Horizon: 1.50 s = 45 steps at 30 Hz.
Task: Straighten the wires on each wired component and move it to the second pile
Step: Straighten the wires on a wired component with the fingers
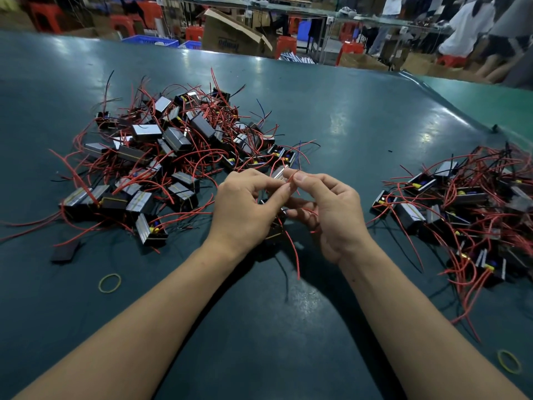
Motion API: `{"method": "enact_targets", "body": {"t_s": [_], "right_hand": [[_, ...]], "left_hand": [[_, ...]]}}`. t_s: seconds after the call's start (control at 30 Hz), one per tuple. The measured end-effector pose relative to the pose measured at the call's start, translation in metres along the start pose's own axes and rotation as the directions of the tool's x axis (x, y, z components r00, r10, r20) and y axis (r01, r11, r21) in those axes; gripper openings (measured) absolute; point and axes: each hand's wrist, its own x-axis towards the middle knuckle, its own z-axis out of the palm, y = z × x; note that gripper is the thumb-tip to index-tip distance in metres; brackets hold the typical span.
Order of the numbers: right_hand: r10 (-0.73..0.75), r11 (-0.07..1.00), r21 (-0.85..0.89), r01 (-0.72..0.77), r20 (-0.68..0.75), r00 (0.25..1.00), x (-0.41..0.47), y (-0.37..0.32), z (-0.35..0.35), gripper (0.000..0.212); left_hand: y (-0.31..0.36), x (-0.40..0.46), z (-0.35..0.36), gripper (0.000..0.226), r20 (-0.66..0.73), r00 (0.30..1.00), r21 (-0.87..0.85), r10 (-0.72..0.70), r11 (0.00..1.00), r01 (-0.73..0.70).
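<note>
A single wired component [275, 226], a small dark block, is held just above the table between the two hands, mostly hidden behind them, with one red wire [292, 252] trailing down and toward the camera from it. The left hand [245, 206] has its fingers curled, thumb and forefinger pinching a red lead at the top; the right hand [326, 209] meets it there, its thumb and forefinger nipped on the same lead, the lower fingers curled under the block. To do this step well, I would judge it best to keep the block steady in the lower fingers and draw each lead out through a light pinch from its root to its tip, one lead at a time, so the kinks run out without straining the joint at the body. The unsorted pile [161, 157] lies to the left and beyond the hands, a dense tangle of blocks and red and black wires; the second pile [461, 209] lies well apart to the right, smaller, and the piece should go there once its leads are straight. The table [360, 116] is dark green and glossy; two yellow rubber bands [109, 283] lie loose on it near the forearms. Beyond it stand cardboard boxes [230, 36], red stools, blue crates and people at another bench.
</note>
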Motion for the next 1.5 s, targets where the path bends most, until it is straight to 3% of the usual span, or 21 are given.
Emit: {"method": "enact_targets", "body": {"t_s": [0.07, 0.17, 0.3, 0.4, 0.5, 0.6, 0.83, 0.9, 1.1, 1.5], "right_hand": [[-0.013, 0.996, -0.086, 0.012, -0.011, 1.000, 0.000, 0.000, 0.000, 0.010], [-0.163, 0.946, -0.287, 0.149, -0.025, 0.986, 0.001, -0.001, -0.006, 0.010], [-0.278, 0.877, -0.420, 0.233, -0.048, 0.959, 0.005, -0.009, -0.016, 0.014], [-0.280, 0.895, -0.377, 0.240, -0.056, 0.958, 0.008, -0.016, -0.024, 0.010], [-0.204, 0.925, -0.316, 0.210, 0.052, 0.978, 0.005, -0.016, -0.021, 0.004], [-0.193, 0.902, -0.370, 0.222, 0.114, 0.974, 0.001, -0.012, -0.015, 0.003], [-0.218, 0.923, -0.306, 0.235, 0.089, 0.972, 0.001, -0.011, -0.014, 0.014], [-0.188, 0.942, -0.262, 0.209, 0.103, 0.977, 0.001, -0.013, -0.015, 0.013], [-0.091, 0.983, -0.143, 0.113, 0.149, 0.985, 0.000, -0.019, -0.019, 0.006], [-0.074, 0.987, -0.133, 0.095, 0.155, 0.985, -0.002, -0.020, -0.019, 0.006]], "left_hand": [[-0.001, 0.000, 0.000, 0.009, 0.020, 0.999, 0.013, 0.040, 0.999, -0.040], [-0.002, -0.001, 0.000, 0.009, 0.049, 0.991, 0.069, 0.122, 0.990, -0.125], [-0.004, 0.000, -0.001, 0.010, 0.057, 0.991, 0.083, 0.117, 0.989, -0.122], [-0.005, 0.000, -0.004, 0.009, 0.040, 0.998, 0.022, 0.057, 0.998, -0.058], [-0.003, 0.000, -0.005, 0.008, 0.051, 0.999, -0.035, 0.011, 0.999, -0.009], [-0.003, -0.001, -0.003, 0.011, 0.103, 0.994, -0.044, 0.018, 0.999, -0.013], [0.001, 0.000, -0.003, 0.006, 0.137, 0.990, -0.171, 0.022, 0.985, 0.001], [0.001, 0.000, -0.004, 0.017, 0.123, 0.992, -0.226, 0.010, 0.974, 0.018], [0.003, -0.001, -0.008, 0.017, 0.128, 0.988, -0.191, 0.087, 0.980, -0.062], [0.000, 0.000, -0.010, 0.015, 0.126, 0.992, -0.307, -0.029, 0.949, 0.067]]}}
